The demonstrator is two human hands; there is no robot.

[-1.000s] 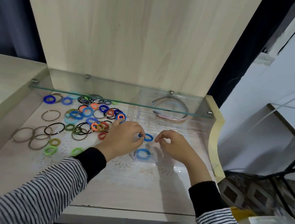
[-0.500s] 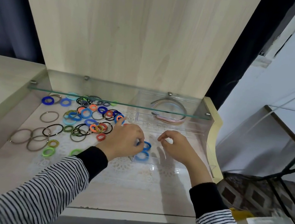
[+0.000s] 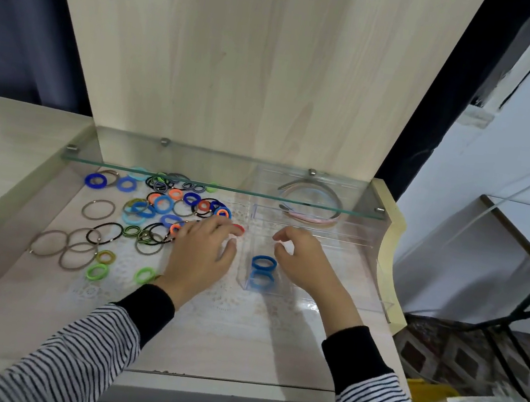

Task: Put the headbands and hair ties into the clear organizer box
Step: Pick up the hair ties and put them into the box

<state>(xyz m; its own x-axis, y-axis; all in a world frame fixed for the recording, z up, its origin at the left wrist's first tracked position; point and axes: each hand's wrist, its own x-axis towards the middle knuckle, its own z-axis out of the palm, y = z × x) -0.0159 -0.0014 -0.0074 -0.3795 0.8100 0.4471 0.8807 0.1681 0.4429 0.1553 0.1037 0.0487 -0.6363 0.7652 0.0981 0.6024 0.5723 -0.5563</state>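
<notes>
A clear organizer box (image 3: 380,268) sits on the right of the desk. Blue hair ties (image 3: 264,263) are stacked in its front left compartment, and several headbands (image 3: 311,204) lie in its back part under the glass shelf. Many coloured hair ties (image 3: 160,206) are spread over the desk's left half. My left hand (image 3: 203,253) rests flat beside the box, fingers reaching a red hair tie (image 3: 238,229). My right hand (image 3: 301,257) hovers over the box with fingers loosely curled, holding nothing.
A glass shelf (image 3: 226,178) spans the back of the desk above the ties and headbands. A tall wooden panel (image 3: 242,61) rises behind it. A raised wooden ledge (image 3: 2,143) borders the left, a curved rim (image 3: 389,249) the right.
My left hand let go of the blue hair tie into the box's front compartment and moved left and back toward the red tie. My right hand stayed over the box.
</notes>
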